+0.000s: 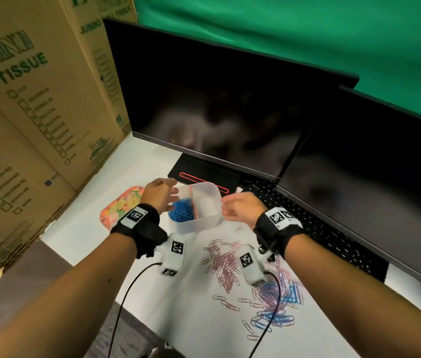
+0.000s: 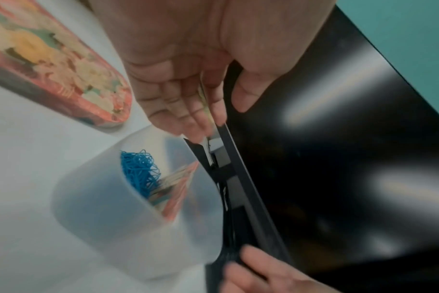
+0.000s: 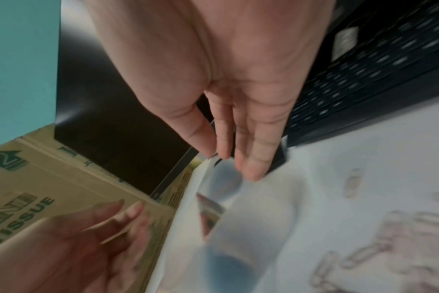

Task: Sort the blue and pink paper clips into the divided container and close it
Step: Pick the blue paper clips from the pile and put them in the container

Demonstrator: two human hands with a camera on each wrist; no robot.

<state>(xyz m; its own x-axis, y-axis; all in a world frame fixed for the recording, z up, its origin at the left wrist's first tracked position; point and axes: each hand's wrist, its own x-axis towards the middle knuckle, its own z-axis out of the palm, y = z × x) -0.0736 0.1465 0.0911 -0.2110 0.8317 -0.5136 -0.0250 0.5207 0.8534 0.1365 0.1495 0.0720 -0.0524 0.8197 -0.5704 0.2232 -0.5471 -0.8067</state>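
The translucent divided container (image 1: 205,223) (image 2: 100,218) (image 3: 253,228) stands lidless on the white table. Its left compartment holds blue paper clips (image 1: 181,211) (image 2: 138,170); the right compartment looks bare. My left hand (image 1: 164,192) (image 2: 213,117) hovers over the container's left rim with fingers straight and holds nothing. My right hand (image 1: 230,205) (image 3: 228,156) is at the right rim, fingers straight, thumb and forefinger tips close to the edge. A pile of pink clips (image 1: 223,262) lies in front of the container. A mixed pink and blue pile (image 1: 278,303) lies nearer me on the right.
The floral lid (image 1: 122,206) (image 2: 50,65) lies left of the container. Two dark monitors (image 1: 230,112) and a black keyboard (image 1: 307,223) (image 3: 364,69) stand behind and to the right. Cardboard boxes (image 1: 23,112) wall the left side. Wrist cables (image 1: 132,280) trail over the table's front.
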